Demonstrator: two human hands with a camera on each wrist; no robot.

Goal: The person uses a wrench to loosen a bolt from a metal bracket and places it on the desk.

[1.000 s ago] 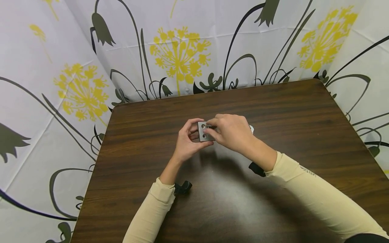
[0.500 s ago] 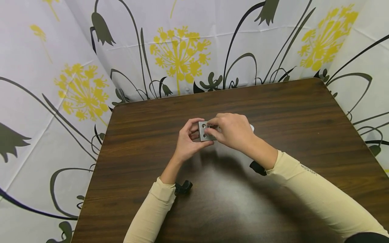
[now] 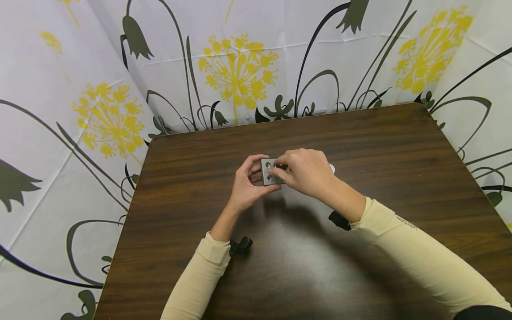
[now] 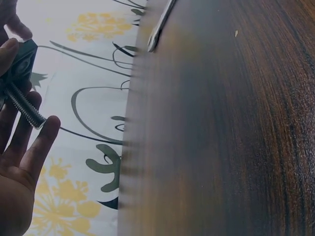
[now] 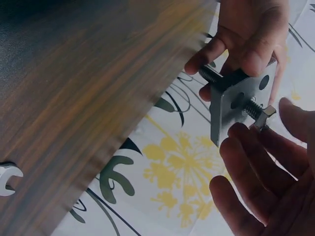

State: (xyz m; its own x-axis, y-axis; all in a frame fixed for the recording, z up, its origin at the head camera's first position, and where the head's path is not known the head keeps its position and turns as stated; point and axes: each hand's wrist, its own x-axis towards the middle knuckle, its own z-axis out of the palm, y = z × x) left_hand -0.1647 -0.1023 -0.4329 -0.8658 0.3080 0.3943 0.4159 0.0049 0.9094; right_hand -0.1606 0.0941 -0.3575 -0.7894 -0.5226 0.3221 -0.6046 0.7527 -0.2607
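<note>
Left hand (image 3: 247, 186) holds the metal plate (image 3: 271, 172) up off the worktop (image 3: 304, 249), over its middle; thumb & fingers curled round the plate edge. Right hand (image 3: 306, 172) is at the plate's other face, fingertips (image 5: 241, 135) pinching the nut (image 5: 263, 114) on the bolt (image 5: 250, 107) that passes thru one hole.

Risks, as I judge them:
- nut looks only just on the thread end; if it goes on skewed it could cross-thread or jam
- the pinch is fingertip-only, so a slip would drop the nut onto the worktop & it may roll off
- bolt shank is backed only by left fingers; if they ease off, the bolt could spin w/ the nut or slide back out of the hole
- plate is held in the air, so turning force could twist it in the left grip

Views: head cam shows both hands meeting mid-worktop, but the nut is hidden behind the right hand. Right wrist cam shows nut, thread, plate holes, plus a wrench (image 5: 7, 178) lying on the worktop. Left wrist cam shows the bolt's long threaded shank (image 4: 25, 110) across the left fingers, no nut visible
</note>
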